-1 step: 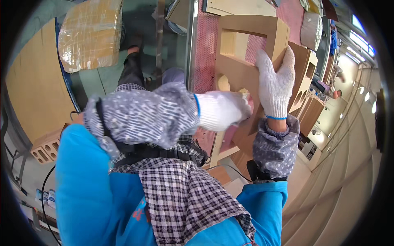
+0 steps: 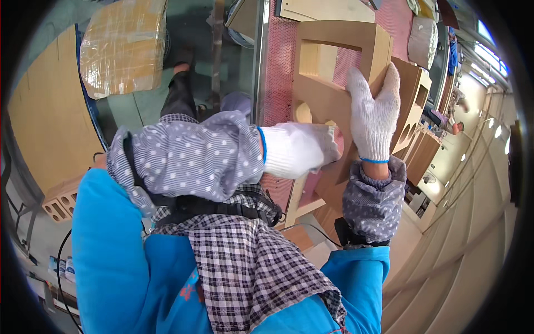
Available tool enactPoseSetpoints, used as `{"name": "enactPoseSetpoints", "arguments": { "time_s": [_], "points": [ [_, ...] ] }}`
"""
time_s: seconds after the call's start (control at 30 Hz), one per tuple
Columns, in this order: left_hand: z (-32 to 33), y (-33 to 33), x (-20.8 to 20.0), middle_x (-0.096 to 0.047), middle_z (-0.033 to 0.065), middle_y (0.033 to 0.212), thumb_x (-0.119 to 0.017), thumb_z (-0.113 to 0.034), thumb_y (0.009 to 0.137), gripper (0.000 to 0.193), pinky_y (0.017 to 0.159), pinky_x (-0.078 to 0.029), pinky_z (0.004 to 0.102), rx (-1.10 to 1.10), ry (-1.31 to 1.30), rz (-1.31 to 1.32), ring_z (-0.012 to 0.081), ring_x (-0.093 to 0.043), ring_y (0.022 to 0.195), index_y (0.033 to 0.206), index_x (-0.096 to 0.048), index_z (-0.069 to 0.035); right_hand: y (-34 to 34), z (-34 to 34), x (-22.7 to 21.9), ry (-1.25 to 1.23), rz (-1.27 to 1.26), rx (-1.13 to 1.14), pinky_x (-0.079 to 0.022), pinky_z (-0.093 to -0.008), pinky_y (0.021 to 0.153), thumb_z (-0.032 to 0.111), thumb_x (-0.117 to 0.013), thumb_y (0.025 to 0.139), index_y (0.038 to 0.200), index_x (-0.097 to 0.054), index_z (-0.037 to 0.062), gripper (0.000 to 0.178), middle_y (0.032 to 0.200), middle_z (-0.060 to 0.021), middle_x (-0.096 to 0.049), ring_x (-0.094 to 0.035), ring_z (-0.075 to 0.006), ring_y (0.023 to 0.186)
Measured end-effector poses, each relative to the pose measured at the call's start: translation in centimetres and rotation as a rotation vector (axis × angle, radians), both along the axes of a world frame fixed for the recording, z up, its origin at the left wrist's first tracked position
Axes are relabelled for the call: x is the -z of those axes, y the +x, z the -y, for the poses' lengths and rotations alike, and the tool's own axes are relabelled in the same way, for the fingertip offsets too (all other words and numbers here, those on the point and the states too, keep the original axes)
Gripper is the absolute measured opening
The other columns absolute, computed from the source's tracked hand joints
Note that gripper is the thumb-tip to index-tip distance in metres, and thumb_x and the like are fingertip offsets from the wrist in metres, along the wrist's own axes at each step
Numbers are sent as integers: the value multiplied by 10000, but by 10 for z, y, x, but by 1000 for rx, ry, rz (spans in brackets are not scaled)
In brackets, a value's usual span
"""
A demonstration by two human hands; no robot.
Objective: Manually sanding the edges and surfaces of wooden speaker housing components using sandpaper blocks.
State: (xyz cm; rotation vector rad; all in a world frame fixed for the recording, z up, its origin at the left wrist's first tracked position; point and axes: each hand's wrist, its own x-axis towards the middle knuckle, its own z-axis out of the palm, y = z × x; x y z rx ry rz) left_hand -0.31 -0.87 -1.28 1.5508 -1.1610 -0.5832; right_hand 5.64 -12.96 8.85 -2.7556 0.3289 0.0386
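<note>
A wooden speaker-type box (image 2: pixel 324 92), light brown with a large rectangular opening and round holes, lies in front of me. My right hand (image 2: pixel 374 114), in a white knitted glove, rests on its right edge, thumb and fingers stretched apart. Over the round cutout nearer to me is my left hand (image 2: pixel 297 149), also gloved and slightly blurred. Its fingers are closed, and what they hold is hidden. A pinkish patch (image 2: pixel 338 142) shows beside the fingertips, too unclear to name. Another hole (image 2: pixel 303 113) lies just beyond the left hand.
Red-pink mesh matting (image 2: pixel 278 72) covers the work surface under the box. More wooden boxes (image 2: pixel 409 125) stand along the right. A taped carton (image 2: pixel 123 47) and a large wooden panel (image 2: pixel 47 111) are at the left. A metal rail (image 2: pixel 258 61) edges the surface.
My left hand and forearm have shifted slightly to the left. The right hand and the box look the same.
</note>
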Motion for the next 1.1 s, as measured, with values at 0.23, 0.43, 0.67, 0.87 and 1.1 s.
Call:
{"name": "enactPoseSetpoints", "arguments": {
  "time_s": [0.23, 0.43, 0.67, 0.87, 1.1],
  "points": [
    [23, 12, -19, -760, 110, 1043, -714, -106, 874, 167, 871, -641, 401, -18, 185, 308, 310, -754, 1053, 1014, -780, -44, 3, 4, 3, 71, -9, 23, -561, -429, 1003, 363, -761, 940, 1456, -570, 7, 655, 1242, -203, -755, -745, -329, 1140],
    [11, -7, 18, -732, 63, 1102, -688, -153, 898, 153, 856, -633, 353, -284, -131, 337, 265, -707, 1119, 1020, -759, -94, 2, 1, 2, 29, -11, 0, -566, -427, 988, 360, -766, 938, 1440, -578, 1, 645, 1228, -201, -759, -751, -331, 1124],
    [14, 8, -12, -750, 84, 1090, -697, -109, 871, 166, 885, -636, 388, -9, 236, 311, 295, -721, 1129, 1010, -763, -50, 1, 0, 3, 20, 27, -38, -565, -355, 905, 274, -739, 986, 1403, -595, -45, 544, 1193, -134, -723, -682, -187, 1033],
    [12, 10, -8, -788, 113, 982, -729, -102, 850, 129, 887, -628, 414, -34, -4, 263, 358, -758, 1010, 930, -820, -57, 2, -3, 2, 59, -16, 3, -556, -437, 1020, 384, -775, 941, 1452, -578, 21, 657, 1263, -203, -752, -741, -341, 1168],
    [-3, -1, -3, -779, 168, 1034, -754, -32, 830, 134, 892, -631, 439, -42, -78, 119, 380, -753, 1038, 948, -816, -26, -2, 7, 2, -29, 34, -51, -560, -342, 910, 268, -744, 1000, 1417, -576, -66, 559, 1155, -119, -727, -674, -178, 1020]
  ]
}}
